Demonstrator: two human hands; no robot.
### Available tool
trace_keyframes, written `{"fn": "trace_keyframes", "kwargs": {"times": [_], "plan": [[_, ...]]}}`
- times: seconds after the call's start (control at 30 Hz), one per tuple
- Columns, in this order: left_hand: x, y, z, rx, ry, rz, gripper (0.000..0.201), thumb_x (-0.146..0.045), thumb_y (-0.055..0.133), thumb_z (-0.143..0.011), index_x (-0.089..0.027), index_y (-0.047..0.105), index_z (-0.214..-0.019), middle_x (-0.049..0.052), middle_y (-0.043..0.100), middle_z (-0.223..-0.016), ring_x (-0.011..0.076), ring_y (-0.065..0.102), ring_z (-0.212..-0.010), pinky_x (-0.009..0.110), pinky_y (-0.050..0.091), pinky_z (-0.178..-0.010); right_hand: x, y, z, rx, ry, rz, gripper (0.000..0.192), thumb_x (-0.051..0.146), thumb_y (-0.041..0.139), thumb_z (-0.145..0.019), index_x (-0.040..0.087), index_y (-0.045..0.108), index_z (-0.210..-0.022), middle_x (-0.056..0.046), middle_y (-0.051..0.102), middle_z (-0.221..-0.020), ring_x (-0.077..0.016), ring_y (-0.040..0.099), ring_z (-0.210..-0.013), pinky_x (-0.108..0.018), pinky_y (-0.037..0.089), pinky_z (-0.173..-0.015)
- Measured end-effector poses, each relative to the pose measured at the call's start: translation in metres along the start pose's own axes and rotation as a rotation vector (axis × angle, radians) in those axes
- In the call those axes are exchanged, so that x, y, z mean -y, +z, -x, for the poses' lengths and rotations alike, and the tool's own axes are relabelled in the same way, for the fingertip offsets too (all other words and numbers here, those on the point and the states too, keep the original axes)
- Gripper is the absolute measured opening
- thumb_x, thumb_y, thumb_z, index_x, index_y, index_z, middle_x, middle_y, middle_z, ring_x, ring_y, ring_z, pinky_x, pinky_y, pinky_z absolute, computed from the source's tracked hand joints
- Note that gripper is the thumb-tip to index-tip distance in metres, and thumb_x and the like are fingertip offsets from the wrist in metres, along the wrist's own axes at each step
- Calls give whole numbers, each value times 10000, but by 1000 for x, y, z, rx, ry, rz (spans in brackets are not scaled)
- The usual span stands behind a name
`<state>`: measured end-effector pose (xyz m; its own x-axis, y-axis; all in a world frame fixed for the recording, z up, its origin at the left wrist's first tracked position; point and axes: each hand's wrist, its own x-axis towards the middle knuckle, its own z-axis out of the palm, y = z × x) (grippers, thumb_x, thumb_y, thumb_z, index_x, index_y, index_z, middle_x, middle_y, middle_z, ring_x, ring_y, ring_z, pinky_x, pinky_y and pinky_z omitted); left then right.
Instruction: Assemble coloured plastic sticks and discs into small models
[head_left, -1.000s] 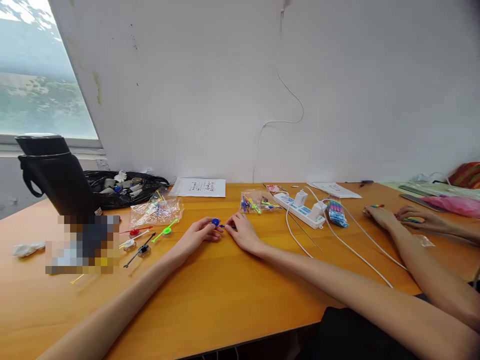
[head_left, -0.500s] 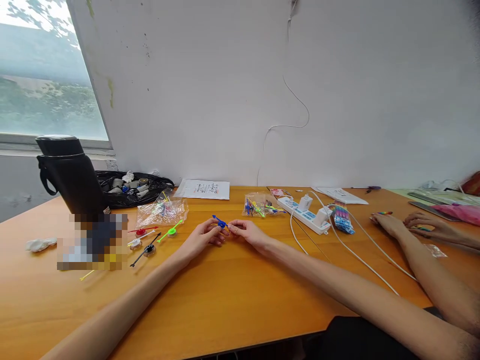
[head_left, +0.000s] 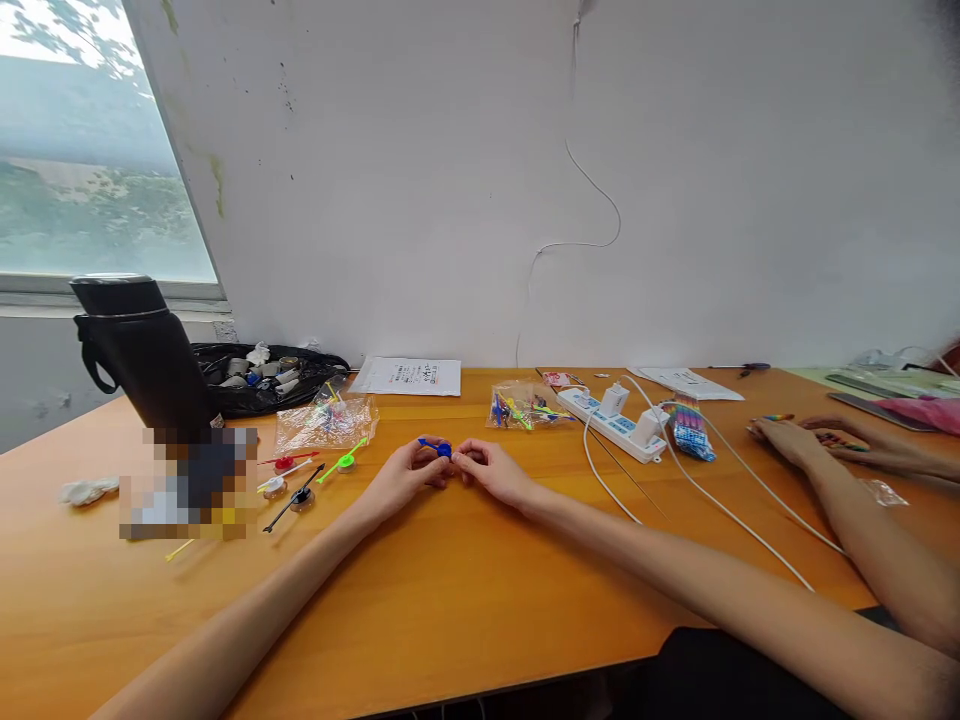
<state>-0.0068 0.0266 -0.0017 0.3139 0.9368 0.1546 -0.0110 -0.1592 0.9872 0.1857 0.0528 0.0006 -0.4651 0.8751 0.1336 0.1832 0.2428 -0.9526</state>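
Between my fingertips, just above the table, is a blue arrow spinner, its arrow tip pointing left. My left hand pinches it from the left, thumb in front. Meeting it from the other side, my right hand has its thumb and fingers closed at the spinner's right edge; part of the spinner is hidden there. Left of my hands stand other arrow spinners on clear round bases: green, black, white and red. A yellow arrow lies partly under a blurred patch.
Behind are two clear bags, one crumpled and one with coloured spinner parts. A white power strip with cables lies right. A black bottle stands left. At far right, another person's hands hold a rainbow-coloured item.
The blue spinner has turned slightly in my fingers, its round hub now facing me more. My right fingers have curled in closer. The other person's hands have shifted a little.
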Motion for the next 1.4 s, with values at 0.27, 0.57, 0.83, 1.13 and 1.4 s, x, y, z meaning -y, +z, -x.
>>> {"fn": "trace_keyframes", "kwargs": {"times": [0.27,0.57,0.83,1.13,1.4], "plan": [[1,-1,-1,26,13,-10,431,-500,662,-851,-140,614,-1084,106,692,-1055,213,660,-980,340,564,-831,-6,2,-1,3,-29,-8,418,592,624,-858,182,569,-917,-1,628,-751,-155,583,-735,-300,431,-746],[-3,-2,0,62,25,-142,439,-520,637,-860,-128,651,-1055,81,701,-930,161,636,-779,308,527,-776,0,1,3,114,-29,-10,497,600,653,-850,197,553,-1122,-14,653,-893,-161,602,-843,-298,434,-788],[0,-3,-2,137,63,-125,427,-536,596,-892,-124,668,-978,58,683,-832,155,614,-752,273,495,-728,-3,0,2,192,-60,-76,432,579,620,-883,174,607,-1034,-50,682,-945,-175,631,-899,-314,460,-842],[2,-4,-1,182,84,-210,403,-511,574,-917,-123,674,-960,71,705,-849,168,643,-788,276,488,-763,-3,1,1,252,-90,-123,391,535,614,-902,160,613,-1010,-35,670,-897,-169,625,-862,-308,466,-825],[-2,-2,1,198,80,-219,369,-485,583,-912,-128,674,-932,71,695,-835,170,615,-768,274,472,-741,0,1,5,267,-100,-89,400,556,598,-908,172,599,-1018,-46,686,-915,-171,637,-869,-317,474,-836]]}}
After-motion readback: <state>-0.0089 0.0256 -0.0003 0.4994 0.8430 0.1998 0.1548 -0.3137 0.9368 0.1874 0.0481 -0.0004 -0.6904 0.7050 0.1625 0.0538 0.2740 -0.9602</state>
